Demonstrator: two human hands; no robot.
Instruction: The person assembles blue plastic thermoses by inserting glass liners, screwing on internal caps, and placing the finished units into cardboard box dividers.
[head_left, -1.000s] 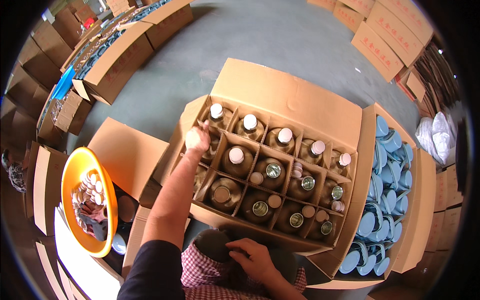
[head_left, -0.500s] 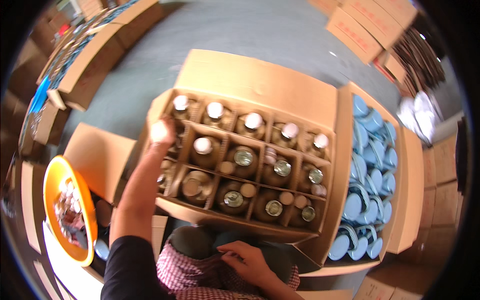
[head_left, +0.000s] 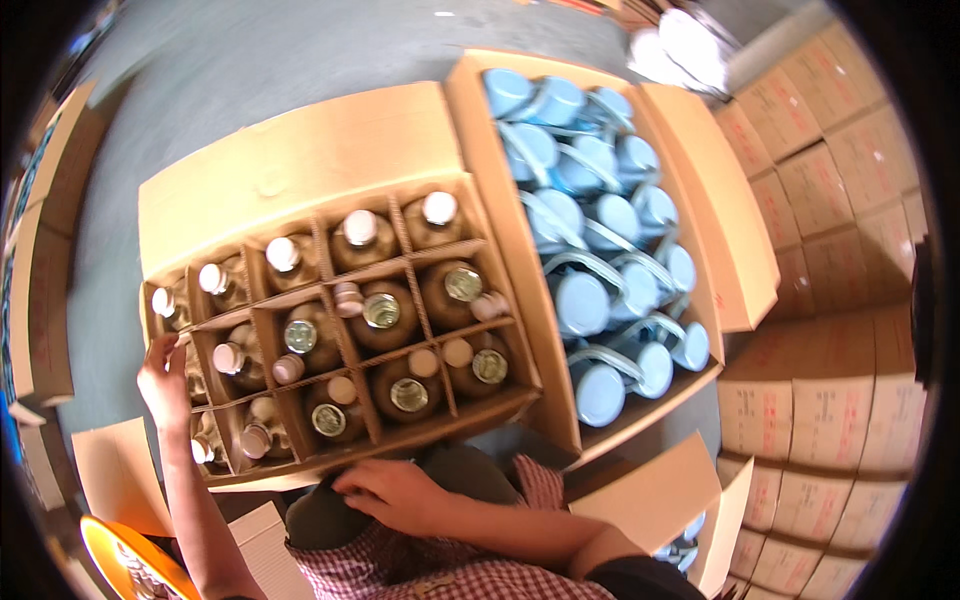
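An open cardboard box (head_left: 300, 130) holds clear glass bottles in a cardboard divider (head_left: 322, 250). The far row carries white caps, such as the cap (head_left: 283, 253). Several nearer bottles show bare mouths, among them a bottle (head_left: 381, 310), with pale pinkish caps (head_left: 347, 299) lying beside their necks. My left hand (head_left: 163, 385) reaches to the leftmost cell of the middle row, its fingers bent together over the bottle there; that bottle's top is hidden. Over my lap, before the box's near edge, my right hand (head_left: 392, 492) lies with fingers loosely bent and apart, nothing visible in them.
Right against the bottle box stands an open carton (head_left: 735, 215) of light-blue lidded containers with straps (head_left: 590, 300). An orange basin (head_left: 100, 545) with small caps sits at lower left. Stacked cartons (head_left: 835, 420) line the right; another open carton (head_left: 650, 510) is near my right elbow.
The view has swung right, so the boxes appear farther left. My left hand stays by the same left-edge cell. My right hand remains over my lap, its fingers a little more bent.
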